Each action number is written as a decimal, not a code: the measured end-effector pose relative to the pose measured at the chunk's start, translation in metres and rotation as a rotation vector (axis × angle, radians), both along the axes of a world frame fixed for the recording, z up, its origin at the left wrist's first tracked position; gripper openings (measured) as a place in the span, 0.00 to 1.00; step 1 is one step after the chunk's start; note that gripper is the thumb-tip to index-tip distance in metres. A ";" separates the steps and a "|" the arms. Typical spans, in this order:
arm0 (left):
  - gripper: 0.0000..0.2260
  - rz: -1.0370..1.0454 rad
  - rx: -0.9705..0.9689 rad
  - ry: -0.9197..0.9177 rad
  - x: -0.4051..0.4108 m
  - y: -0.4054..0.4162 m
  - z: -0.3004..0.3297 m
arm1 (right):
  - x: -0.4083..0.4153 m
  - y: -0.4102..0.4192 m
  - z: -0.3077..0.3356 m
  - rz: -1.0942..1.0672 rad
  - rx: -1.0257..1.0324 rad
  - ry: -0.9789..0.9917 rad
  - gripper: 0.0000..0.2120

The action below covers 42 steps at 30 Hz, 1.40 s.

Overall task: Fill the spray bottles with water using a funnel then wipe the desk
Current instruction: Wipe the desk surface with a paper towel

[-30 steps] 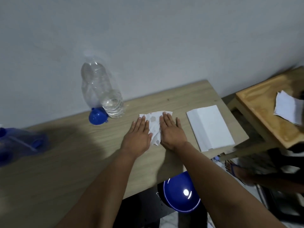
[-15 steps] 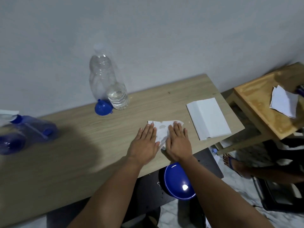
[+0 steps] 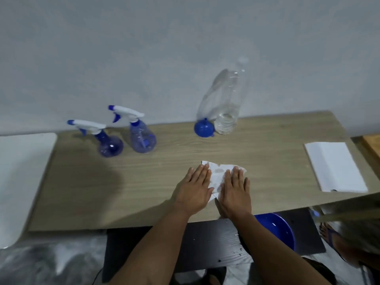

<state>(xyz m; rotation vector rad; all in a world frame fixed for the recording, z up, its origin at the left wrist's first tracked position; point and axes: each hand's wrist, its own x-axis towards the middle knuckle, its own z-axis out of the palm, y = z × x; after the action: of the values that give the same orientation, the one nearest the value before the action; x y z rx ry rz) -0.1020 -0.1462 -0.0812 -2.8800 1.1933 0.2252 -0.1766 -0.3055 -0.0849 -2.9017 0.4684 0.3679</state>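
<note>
A damp white tissue (image 3: pixel 218 174) lies flat on the wooden desk (image 3: pixel 156 182). My left hand (image 3: pixel 194 189) and my right hand (image 3: pixel 235 192) press on it side by side, fingers straight. Two blue spray bottles stand at the back left, one (image 3: pixel 107 140) beside the other (image 3: pixel 139 134), both with white trigger heads on. A blue funnel (image 3: pixel 203 128) lies mouth-forward at the back, next to a large clear water bottle (image 3: pixel 224 103) with a little water in it.
A stack of white tissues (image 3: pixel 335 167) sits on the desk's right end. A blue bowl (image 3: pixel 275 229) rests on a dark shelf (image 3: pixel 205 243) below the front edge. A white surface (image 3: pixel 22 171) adjoins the desk's left. A person's foot (image 3: pixel 329 235) shows at the right.
Both hands have slid the tissue toward the desk's front edge. The view has swung left, bringing both spray bottles fully into sight.
</note>
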 end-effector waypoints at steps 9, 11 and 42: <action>0.30 0.209 0.016 0.005 0.048 0.202 0.001 | 0.074 0.193 -0.004 0.180 0.022 -0.012 0.45; 0.30 0.259 0.015 -0.004 0.055 0.247 -0.001 | 0.088 0.238 -0.006 0.213 0.013 -0.022 0.44; 0.29 0.498 -0.077 -0.044 0.030 0.431 -0.014 | 0.112 0.405 0.000 0.745 0.076 -0.010 0.42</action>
<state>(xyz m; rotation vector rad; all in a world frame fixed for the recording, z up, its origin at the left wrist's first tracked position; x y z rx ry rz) -0.0723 0.2846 -0.0955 -3.1789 0.4679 0.1196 -0.0650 0.0997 -0.0846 -2.8873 -0.6398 0.4465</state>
